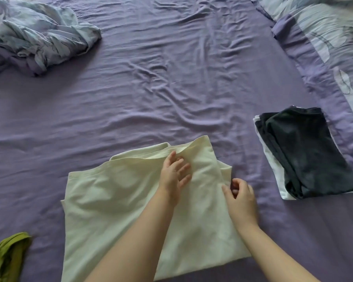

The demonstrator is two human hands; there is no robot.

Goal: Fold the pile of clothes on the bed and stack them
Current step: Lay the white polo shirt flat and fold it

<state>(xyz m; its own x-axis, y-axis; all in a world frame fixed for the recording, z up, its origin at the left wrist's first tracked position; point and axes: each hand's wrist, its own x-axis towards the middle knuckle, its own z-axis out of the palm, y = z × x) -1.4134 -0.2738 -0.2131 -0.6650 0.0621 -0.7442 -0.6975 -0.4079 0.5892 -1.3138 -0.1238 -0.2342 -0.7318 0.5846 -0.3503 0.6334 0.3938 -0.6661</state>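
The left hand (174,174) lies flat with straight, spread fingers on the cream shirt (114,204), pressing the cloth down just short of the collar. Just beside it, on its outer side, the right hand (239,193) curls its fingers and thumb at the shirt's right edge; it looks to be pinching the cloth there, though the pinch itself is partly hidden by the fingers. The shirt lies directly under both hands, spread on the bed (171,78), its long axis running away from the person, collar at the far end beyond the left fingertips and hem near the forearms. The right side already seems folded over the middle, since a doubled panel runs under the right hand from collar to hem, while the left side spreads out flat and wide beyond the left hand. So the next fold probably turns on that side: the unfolded part lies to the left of the left hand, which is the nearer hand to it. Well apart to the right of the right hand sits the stack (306,157), a dark folded garment on top of a white one. Near the left elbow, at the bed's edge, lies a crumpled green garment (6,259), not yet folded.
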